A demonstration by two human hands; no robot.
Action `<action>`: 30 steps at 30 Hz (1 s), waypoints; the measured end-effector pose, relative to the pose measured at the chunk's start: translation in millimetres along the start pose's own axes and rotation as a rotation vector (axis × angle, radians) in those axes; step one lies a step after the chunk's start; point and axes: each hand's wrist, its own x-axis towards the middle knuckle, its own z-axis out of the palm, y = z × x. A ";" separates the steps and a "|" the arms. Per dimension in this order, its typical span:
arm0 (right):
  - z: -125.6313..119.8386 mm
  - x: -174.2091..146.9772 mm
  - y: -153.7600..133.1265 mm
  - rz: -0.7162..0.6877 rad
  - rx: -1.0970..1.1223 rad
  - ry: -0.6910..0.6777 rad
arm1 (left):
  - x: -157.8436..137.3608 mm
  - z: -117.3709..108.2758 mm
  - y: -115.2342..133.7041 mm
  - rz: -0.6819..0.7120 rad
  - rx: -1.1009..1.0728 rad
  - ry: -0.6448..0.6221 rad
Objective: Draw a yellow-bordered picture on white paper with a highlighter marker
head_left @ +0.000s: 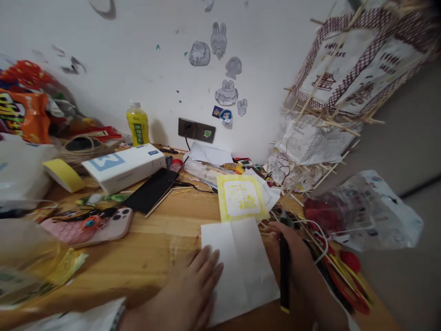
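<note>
A folded sheet of white paper [243, 271] lies on the wooden table in front of me, with a crease running down it. My left hand [196, 280] rests flat on its left side, fingers stretched out. Beyond the paper's right edge, my right hand [294, 250] is closed around a black pen [285, 273] with a yellow end; its tip cannot be made out. Touching the top of the white sheet is a yellow-bordered printed sheet [243, 197] with a small drawing.
At left lie a black phone [151, 189], a pink phone [103, 225], a white box [126, 166] and yellow tape [64, 174]. A yellow bottle [138, 124] stands behind. At right are a stick-framed paper lantern [339, 69], a plastic bag [365, 211] and red-handled scissors [349, 289].
</note>
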 end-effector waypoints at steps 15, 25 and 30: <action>90.7 21.5 -46.1 0.054 0.463 -0.330 | 1.7 26.5 -7.6 -0.079 0.092 0.160; 105.7 12.5 -19.4 0.094 0.360 -0.325 | -2.9 18.1 -10.1 -0.064 0.158 0.204; 107.2 11.3 -18.2 0.010 0.288 -0.316 | -6.0 18.7 -11.4 -0.089 0.151 0.234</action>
